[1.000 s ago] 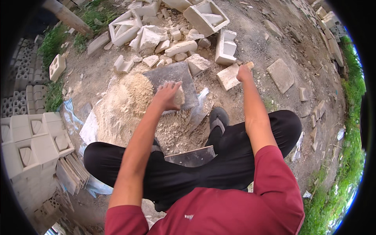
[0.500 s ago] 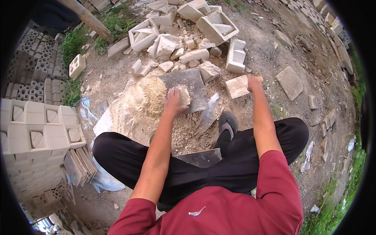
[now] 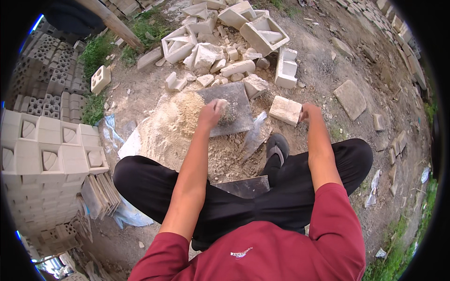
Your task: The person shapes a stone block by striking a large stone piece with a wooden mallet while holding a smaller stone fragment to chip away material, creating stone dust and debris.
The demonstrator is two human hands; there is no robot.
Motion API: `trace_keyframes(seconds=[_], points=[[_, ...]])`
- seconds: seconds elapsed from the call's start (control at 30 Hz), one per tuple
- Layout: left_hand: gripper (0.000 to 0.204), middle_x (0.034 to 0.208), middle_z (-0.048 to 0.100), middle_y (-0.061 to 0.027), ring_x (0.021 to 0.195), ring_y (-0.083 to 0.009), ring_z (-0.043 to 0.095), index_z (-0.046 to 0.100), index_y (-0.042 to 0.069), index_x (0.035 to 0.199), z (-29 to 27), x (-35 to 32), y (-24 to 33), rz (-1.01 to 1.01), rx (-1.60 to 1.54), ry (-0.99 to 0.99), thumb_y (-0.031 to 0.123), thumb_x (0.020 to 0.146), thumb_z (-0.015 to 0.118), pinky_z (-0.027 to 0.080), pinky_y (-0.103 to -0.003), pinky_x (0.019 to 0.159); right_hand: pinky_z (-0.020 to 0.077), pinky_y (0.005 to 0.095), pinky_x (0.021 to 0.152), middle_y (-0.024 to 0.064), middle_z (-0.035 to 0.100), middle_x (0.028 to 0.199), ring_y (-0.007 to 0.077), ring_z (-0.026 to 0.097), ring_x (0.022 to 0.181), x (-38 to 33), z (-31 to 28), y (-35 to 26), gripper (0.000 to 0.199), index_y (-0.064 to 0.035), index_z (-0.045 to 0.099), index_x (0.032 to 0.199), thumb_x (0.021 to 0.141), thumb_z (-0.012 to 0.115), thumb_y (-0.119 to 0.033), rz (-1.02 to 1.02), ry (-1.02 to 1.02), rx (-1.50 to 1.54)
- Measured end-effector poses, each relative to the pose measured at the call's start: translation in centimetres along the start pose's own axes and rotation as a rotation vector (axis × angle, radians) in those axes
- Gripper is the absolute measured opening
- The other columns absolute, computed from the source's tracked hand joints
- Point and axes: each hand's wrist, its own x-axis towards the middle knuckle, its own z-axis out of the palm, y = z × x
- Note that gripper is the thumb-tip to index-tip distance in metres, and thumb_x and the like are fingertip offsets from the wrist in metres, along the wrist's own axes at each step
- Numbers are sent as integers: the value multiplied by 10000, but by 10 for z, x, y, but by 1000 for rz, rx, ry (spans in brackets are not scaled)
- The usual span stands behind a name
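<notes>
The block lies on the soil between your two hands, but your right hand is much the nearer one. It is at the right end of the block, touching it or just beside it; I cannot tell which. The long axis of the block goes from upper left to lower right, slightly slanted, so that a short end faces this hand. Your left hand is well apart from the block, to its left, over the slab.

The fingers of your right hand are bent and partly hidden, so I cannot tell if they hold something. Your left hand is curled, with a pale bit at the fingertips; whether this is stone or only dust, I cannot tell.

The block is whitish and straight-edged, with a rough face. The slab is flat, dark grey and four-sided, with fine crumbs near your left fingers. At its left is a heap of loose, grainy, cream powder. Beyond it the rubble is pale and sharp-cornered. Crumpled clear plastic lies by the slab's near right corner.
</notes>
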Motion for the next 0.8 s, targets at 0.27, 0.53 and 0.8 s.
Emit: trace_keyframes(seconds=[0.27, 0.53, 0.8], points=[[373, 992, 683, -226, 940, -374, 660, 633, 25, 1075, -5, 11, -42, -104, 7, 17, 322, 857, 688, 511, -440, 797, 520, 402, 831, 159, 699, 1083, 278, 671, 982, -83, -8, -48, 473, -33, 685, 1099, 829, 654, -420, -237, 104, 77], [442, 950, 701, -122, 825, -191, 668, 629, -31, 1093, 2, 17, -53, -170, -102, -28, 238, 782, 792, 529, -332, 747, 526, 361, 526, 117, 674, 761, 212, 664, 622, -135, -48, -72, 449, 14, 682, 896, 841, 707, -432, -280, 10, 459], [886, 1289, 555, -219, 1212, -352, 533, 467, -9, 1340, 4, -6, -19, -145, 265, -287, 381, 644, 852, 445, -428, 1005, 560, 283, 557, 103, 665, 770, 167, 651, 596, -205, -31, -156, 359, 18, 620, 880, 810, 770, -300, -612, 59, 1223]])
